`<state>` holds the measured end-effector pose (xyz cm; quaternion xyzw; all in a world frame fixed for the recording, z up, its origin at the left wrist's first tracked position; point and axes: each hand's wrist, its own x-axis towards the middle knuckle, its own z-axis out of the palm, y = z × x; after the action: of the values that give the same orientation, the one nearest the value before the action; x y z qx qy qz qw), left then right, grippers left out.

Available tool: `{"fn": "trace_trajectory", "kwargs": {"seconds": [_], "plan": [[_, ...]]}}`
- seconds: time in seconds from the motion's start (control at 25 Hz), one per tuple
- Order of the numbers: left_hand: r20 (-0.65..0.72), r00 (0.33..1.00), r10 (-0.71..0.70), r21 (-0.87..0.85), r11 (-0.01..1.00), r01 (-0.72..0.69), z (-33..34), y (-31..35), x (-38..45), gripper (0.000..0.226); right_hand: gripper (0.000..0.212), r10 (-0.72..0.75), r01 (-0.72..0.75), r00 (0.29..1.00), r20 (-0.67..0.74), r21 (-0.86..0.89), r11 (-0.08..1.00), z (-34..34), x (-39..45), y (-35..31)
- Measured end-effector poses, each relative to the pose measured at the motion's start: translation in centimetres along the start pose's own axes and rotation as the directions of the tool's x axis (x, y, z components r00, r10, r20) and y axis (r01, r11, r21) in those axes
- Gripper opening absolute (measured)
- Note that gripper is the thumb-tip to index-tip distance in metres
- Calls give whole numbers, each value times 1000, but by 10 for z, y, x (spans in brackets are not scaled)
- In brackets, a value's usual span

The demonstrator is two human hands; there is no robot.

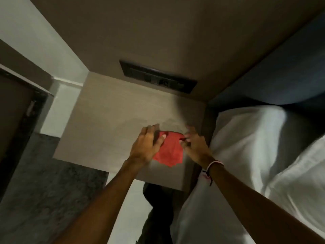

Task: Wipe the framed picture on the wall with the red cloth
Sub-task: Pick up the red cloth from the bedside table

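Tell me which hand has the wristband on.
The right hand: a light-coloured wristband with a dark cord sits at its wrist. The left hand has a bare wrist. Both are at the red cloth on the bedside table.

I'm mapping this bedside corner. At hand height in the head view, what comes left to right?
Dark floor → nightstand → left hand → red cloth → right hand → white pillow.
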<state>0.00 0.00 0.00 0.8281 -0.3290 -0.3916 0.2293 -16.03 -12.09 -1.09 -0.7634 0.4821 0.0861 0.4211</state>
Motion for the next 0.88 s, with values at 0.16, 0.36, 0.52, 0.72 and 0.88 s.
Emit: {"fn": "trace_trajectory", "kwargs": {"seconds": [0.16,0.36,0.52,0.72,0.88], "plan": [[89,985,-151,1,988,151,32,-10,20,88,71,61,-62,995,-77,-4,998,32,19,12],[95,977,-190,-224,952,207,35,-21,27,59,33,79,-61,992,-103,167,984,40,26,23],[175,977,-125,-414,891,188,-1,-5,16,44,16,78,-74,997,23,653,754,13,3,4],[105,979,174,-515,852,-96,-99,81,-8,21,24,-100,66,995,-15,851,521,-78,-32,-75],[-57,902,428,-494,773,-398,-200,195,-59,17,38,-285,342,931,-226,811,475,-205,-87,-176]]}}
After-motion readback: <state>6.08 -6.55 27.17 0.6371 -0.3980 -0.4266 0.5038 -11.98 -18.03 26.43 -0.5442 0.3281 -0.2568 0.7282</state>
